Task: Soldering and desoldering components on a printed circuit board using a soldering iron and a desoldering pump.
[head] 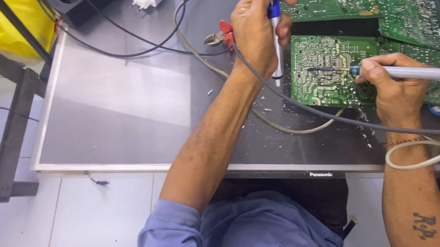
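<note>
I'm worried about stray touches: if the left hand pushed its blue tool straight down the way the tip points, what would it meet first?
Probably the left edge of the green circuit board, or the grey tabletop beside it; depth is unclear. The left hand holds the blue tool upright.

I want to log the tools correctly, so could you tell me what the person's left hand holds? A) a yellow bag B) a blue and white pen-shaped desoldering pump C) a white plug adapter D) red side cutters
B: the left hand grips the blue and white pump upright, tip down beside the green circuit board; the red cutters lie on the table behind it.
</note>
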